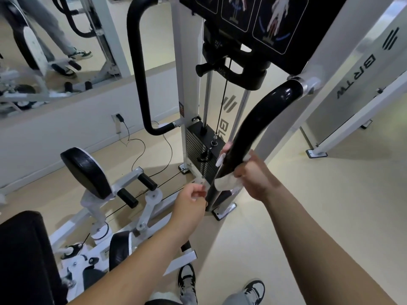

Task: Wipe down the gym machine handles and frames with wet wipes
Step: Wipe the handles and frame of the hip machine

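A glossy black curved handle (253,119) runs down from the white machine frame (330,69) toward me. My right hand (253,177) grips this handle low down with a white wet wipe (224,182) wrapped around the bar under its fingers. Just left of the bar's lower end, my left hand (191,200) has its fingers curled and pinches a small white edge, apparently part of the wipe. A second black handle (136,69) loops on the machine's left side.
The weight stack (199,148) with cable and pin stands behind the handle. Black pads on a white lever arm (88,170) lie at the lower left. A wall mirror (55,47) shows a person's legs. Cords trail on the beige floor (297,205); my shoes are below.
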The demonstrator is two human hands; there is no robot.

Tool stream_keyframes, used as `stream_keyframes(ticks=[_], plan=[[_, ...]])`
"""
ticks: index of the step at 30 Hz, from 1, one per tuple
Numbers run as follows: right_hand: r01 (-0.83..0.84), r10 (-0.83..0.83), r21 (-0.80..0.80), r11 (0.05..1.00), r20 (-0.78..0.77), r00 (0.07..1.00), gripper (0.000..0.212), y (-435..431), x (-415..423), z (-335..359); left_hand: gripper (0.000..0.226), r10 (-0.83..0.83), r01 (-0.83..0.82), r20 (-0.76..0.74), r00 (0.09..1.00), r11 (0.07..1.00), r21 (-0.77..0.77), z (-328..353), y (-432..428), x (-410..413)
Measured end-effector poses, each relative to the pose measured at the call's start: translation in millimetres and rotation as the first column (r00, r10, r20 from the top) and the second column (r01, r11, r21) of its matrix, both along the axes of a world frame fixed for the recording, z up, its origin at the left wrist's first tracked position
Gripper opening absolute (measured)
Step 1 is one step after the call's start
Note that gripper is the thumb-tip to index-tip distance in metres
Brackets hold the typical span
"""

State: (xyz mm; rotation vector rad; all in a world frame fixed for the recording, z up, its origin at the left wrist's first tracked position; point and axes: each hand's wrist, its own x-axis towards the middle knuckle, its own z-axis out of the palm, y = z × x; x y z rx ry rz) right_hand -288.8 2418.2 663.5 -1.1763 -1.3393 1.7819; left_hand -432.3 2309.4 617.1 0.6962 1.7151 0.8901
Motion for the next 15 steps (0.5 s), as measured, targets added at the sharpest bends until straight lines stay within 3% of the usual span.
stream_keyframes(ticks=[4, 8, 11, 13, 15], plan=[[-0.059, 0.062, -0.021, 0.998, 0.256, 0.965, 0.026, -29, -9, -51, 0.038, 0.000, 0.000, -0.024, 1.000, 1.000, -0.008, -1, -2, 1], [0.058, -0.013, -0.125, 0.990, 0.330, 0.944, 0.036, -42, -20, -55, 0.038, -0.016, 0.016, -0.026, 1.000, 1.000, 0.003, -1, -1, 1], [0.254, -0.247, -0.023, 0.967, 0.165, 0.955, 0.050, -31, -17, -2, 0.036, -0.008, 0.008, -0.003, 1.000, 1.000, -0.001, -2, 2, 0], [0.316, -0.318, 0.052, 0.947, 0.031, 0.948, 0.059, -27, -13, 29, 0.037, -0.002, 0.002, 0.000, 1.000, 1.000, -0.014, -5, 4, 2], [0.340, -0.348, 0.121, 0.933, 0.057, 0.936, 0.058, -27, -17, 30, 0.037, 0.001, 0.000, 0.016, 1.000, 1.000, -0.022, -6, 3, 6]])
